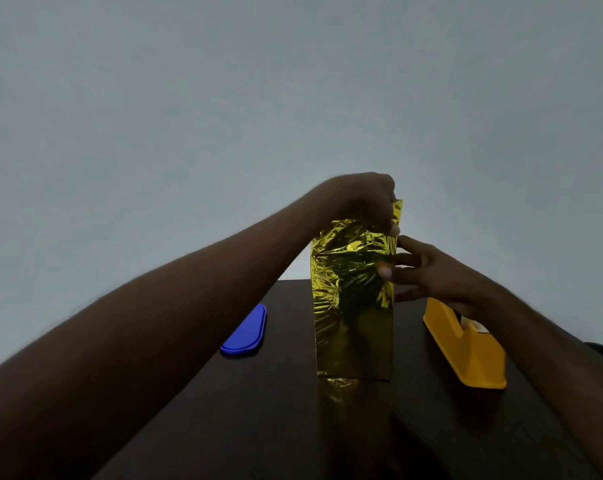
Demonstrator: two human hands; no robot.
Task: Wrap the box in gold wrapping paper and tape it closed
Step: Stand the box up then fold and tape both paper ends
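A tall box wrapped in crinkled gold wrapping paper (pixel 353 306) stands upright near the middle of a dark tabletop (pixel 275 410), its lower end resting on the surface and a faint golden reflection showing on the wood just in front of it. The box itself is hidden under the foil; only the paper shows. The left hand (pixel 362 199) comes in from above and over the top end, its grip curled down around the loose paper there — the fingers pinch a bunched fold at the upper right corner, where a narrow flap of foil sticks up past the knuckles. The right hand (pixel 428 271) is at the package's right side, near the top half; its grip is released, the fingers straight and spread, with the fingertips touching the right edge of the paper and the thumb tip pressing on the near face. Left of the package, apart from it, a flat blue oval lid (pixel 246 332) lies on the tabletop. To the right, below the right wrist, a yellow tape dispenser (pixel 466 348) sits on the tabletop — near the package but not touching it. Behind everything is a plain pale grey wall (pixel 189 116).
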